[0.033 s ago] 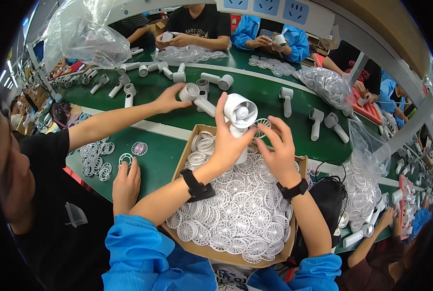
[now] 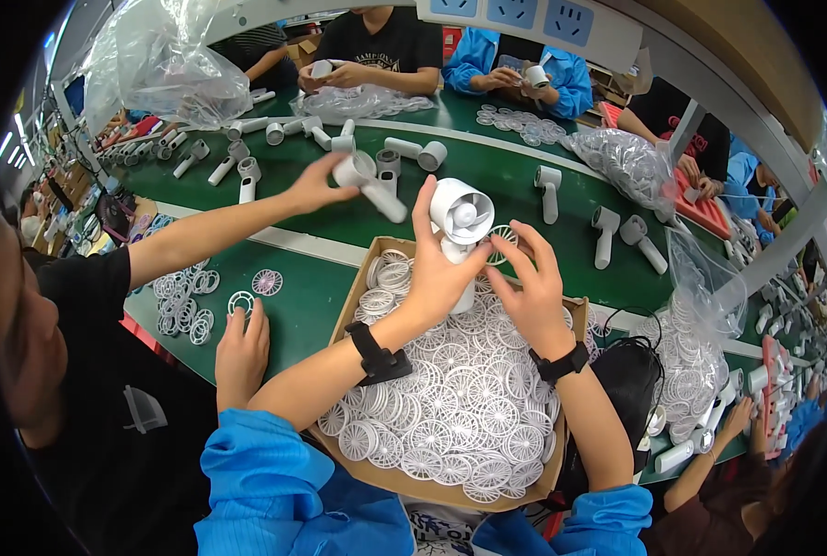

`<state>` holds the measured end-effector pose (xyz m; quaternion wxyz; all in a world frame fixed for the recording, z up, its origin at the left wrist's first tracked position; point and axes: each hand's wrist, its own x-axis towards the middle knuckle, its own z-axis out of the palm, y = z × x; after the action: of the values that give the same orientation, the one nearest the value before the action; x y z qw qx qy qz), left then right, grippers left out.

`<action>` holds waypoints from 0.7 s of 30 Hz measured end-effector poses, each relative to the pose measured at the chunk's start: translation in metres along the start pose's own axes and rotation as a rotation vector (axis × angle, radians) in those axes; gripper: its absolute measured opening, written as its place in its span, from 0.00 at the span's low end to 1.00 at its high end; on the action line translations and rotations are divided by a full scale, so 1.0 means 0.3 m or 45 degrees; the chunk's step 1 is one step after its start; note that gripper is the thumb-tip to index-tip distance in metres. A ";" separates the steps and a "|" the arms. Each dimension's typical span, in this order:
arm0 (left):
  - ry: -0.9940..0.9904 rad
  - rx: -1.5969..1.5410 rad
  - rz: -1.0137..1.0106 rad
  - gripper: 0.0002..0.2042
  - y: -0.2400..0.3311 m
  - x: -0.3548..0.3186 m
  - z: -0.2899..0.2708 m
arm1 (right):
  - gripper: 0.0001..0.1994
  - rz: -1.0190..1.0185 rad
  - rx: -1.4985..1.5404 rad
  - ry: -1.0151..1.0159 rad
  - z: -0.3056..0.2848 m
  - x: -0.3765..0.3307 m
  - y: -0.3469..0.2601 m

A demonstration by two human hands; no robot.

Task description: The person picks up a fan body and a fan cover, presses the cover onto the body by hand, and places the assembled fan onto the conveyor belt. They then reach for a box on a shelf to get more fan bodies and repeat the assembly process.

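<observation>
My left hand is closed around a white handheld fan, held upright with its open round head and blades showing. Between the fingertips of my right hand is a thin white spoked fan grille, right beside the fan's head. Below both hands stands a cardboard box heaped with loose white grilles. Part of the fan's handle is hidden behind my left hand.
At my left, a co-worker's hand holds another handheld fan; their other hand touches a white ring. Several fans lie along the green conveyor belt. A bag of grilles sits at right. A metal frame rises there.
The co-worker's hand at left has shifted its fan slightly left and up, and that fan is now blurred. My own hands, the fan and the grille are practically unmoved.
</observation>
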<state>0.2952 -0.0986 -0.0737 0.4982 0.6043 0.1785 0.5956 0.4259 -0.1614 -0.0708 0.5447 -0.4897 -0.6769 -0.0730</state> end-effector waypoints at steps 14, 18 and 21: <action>-0.403 0.265 -0.413 0.42 0.000 0.021 -0.037 | 0.22 -0.080 -0.205 0.026 0.004 -0.005 0.022; -0.487 0.293 -0.407 0.42 0.016 0.003 -0.001 | 0.22 -0.164 -0.263 0.069 -0.008 -0.004 0.027; -0.503 0.301 -0.388 0.42 0.016 -0.002 0.001 | 0.22 -0.263 -0.334 0.094 -0.011 -0.007 0.025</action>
<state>0.2935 -0.1011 -0.0701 0.5330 0.7289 0.2351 0.3596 0.4334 -0.1609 -0.0743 0.4902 -0.4815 -0.6878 -0.2341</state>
